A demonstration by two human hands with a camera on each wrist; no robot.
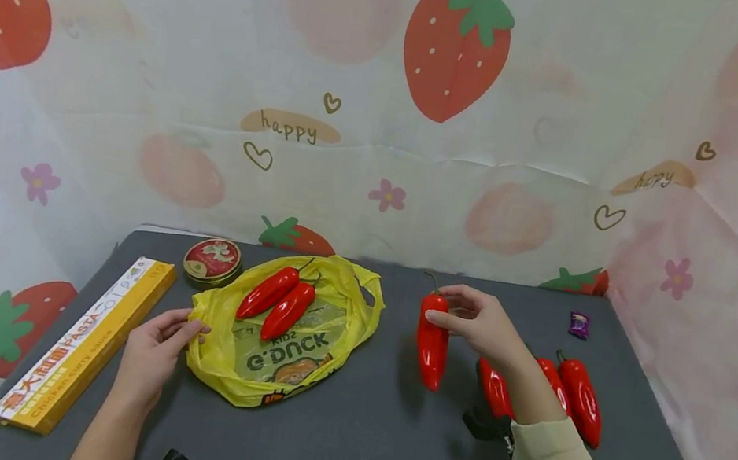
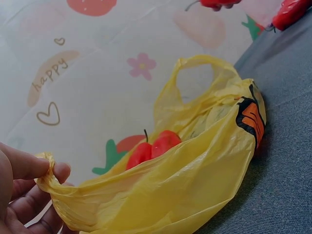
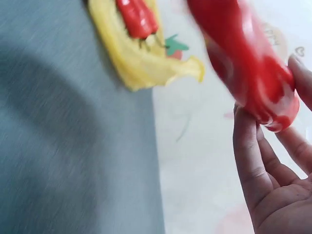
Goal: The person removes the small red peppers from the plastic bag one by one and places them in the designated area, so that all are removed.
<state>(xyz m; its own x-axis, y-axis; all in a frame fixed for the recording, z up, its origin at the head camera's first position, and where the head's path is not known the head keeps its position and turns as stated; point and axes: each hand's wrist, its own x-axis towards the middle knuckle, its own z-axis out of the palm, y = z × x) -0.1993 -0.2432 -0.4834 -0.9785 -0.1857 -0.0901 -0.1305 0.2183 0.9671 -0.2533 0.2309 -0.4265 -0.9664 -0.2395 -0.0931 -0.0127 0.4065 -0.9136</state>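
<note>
My left hand point(image 1: 153, 357) pinches the left edge of a yellow plastic bag point(image 1: 216, 366), as the left wrist view shows with the thumb and a finger on its rim. Two red peppers point(image 1: 287, 312) lie side by side on the spread bag. Above the table, to the right of the bag, my right hand point(image 1: 479, 326) holds another red pepper point(image 1: 432, 347) near its stem end, tip pointing down. In the right wrist view that pepper point(image 3: 248, 63) sits between thumb and fingers. More red peppers point(image 1: 581, 401) lie on the table, partly hidden behind my right forearm.
A yellow and white pasta box point(image 1: 90, 347) lies at the left, with a round red tin point(image 1: 212, 262) behind it near the bag. Far right is a small purple wrapped piece point(image 1: 579, 325). A strawberry-print cloth point(image 1: 387, 106) hangs behind the grey table point(image 1: 336, 448).
</note>
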